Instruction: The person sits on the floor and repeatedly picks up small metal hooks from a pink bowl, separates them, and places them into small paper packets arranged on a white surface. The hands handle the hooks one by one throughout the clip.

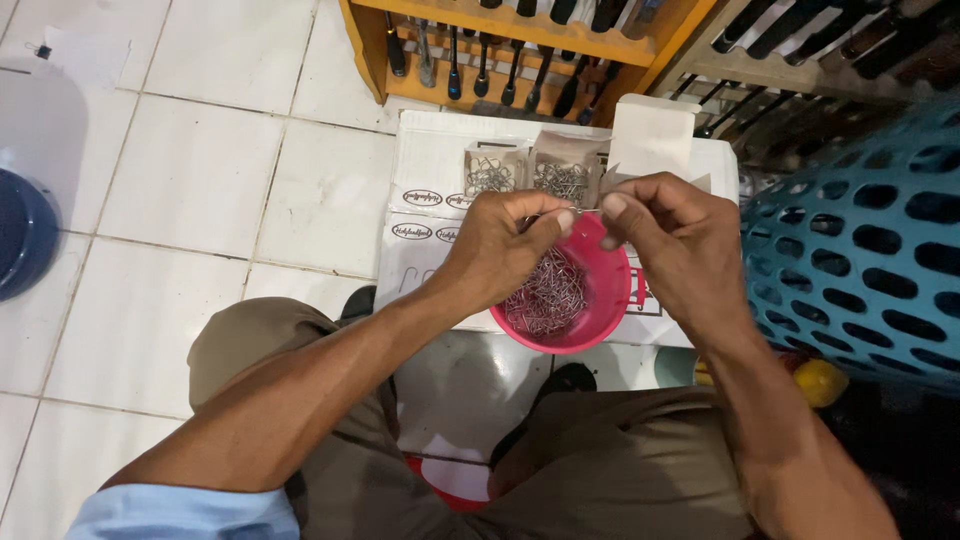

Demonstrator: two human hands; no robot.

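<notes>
Seemingly thin wire piece (585, 210), ends hidden, fingers (562, 222)

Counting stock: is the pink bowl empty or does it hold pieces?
Not empty: the pink bowl holds a heap of thin metal wire pieces, seen below both hands.

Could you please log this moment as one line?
left hand: pinches wire piece | right hand: pinches same piece | below: pink bowl of metal pieces

Too small to tell: thin metal piece (585, 210) pinched between hands. Cut off at right edge: blue perforated plastic basket (870, 250).
</notes>
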